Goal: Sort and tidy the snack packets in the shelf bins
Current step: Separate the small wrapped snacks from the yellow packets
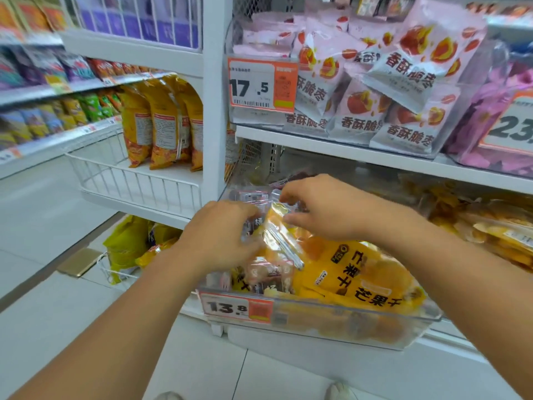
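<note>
Both hands are in over the clear bin (317, 327) with the 13.8 price tag (238, 308). The left hand (222, 232) and the right hand (323, 206) each pinch a yellow mango packet (281, 241), lifted above the pile, its long axis tilted, zip-seal end pointing down-right. More mango packets (360, 278) lie flat beneath.

A shop: white shelves (331, 145) stocked with snack packets (360, 111), with orange price tags (262, 85) on clear bins (346, 321).
</note>
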A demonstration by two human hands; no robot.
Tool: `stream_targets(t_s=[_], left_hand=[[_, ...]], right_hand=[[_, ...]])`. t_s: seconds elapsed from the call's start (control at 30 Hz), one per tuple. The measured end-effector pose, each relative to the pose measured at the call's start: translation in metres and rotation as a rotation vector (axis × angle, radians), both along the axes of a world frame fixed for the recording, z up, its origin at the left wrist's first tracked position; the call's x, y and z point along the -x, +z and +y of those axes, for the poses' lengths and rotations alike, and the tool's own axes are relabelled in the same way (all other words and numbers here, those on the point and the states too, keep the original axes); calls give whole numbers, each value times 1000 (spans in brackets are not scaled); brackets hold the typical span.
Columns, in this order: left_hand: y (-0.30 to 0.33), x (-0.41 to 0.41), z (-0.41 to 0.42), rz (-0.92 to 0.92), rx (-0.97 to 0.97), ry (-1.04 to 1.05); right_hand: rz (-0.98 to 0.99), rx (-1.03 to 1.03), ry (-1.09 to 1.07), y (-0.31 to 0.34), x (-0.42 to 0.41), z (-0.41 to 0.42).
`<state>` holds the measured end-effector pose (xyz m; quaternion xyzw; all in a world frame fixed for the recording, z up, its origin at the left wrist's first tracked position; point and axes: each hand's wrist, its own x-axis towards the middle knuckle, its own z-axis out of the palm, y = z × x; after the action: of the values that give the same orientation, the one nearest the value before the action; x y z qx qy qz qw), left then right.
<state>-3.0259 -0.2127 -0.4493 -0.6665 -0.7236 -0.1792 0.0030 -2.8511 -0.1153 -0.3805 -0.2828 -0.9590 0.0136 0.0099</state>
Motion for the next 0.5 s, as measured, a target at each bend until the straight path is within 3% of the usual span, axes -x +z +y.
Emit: stream_targets(t_s=[0.1, 0.2, 0.4, 0.5], left_hand=[[0, 0, 6, 73, 66, -6], [-2, -2, 9, 180, 132, -27], [5, 5, 3, -153, 141, -21], [10, 18, -5, -328, 41, 23]], right_hand=[[-291, 3, -71, -17, 57, 34], [-332, -106, -111, -26, 80, 42], [-165, -153, -291, -33, 76, 38], [-91, -119, -297, -27, 74, 40]])
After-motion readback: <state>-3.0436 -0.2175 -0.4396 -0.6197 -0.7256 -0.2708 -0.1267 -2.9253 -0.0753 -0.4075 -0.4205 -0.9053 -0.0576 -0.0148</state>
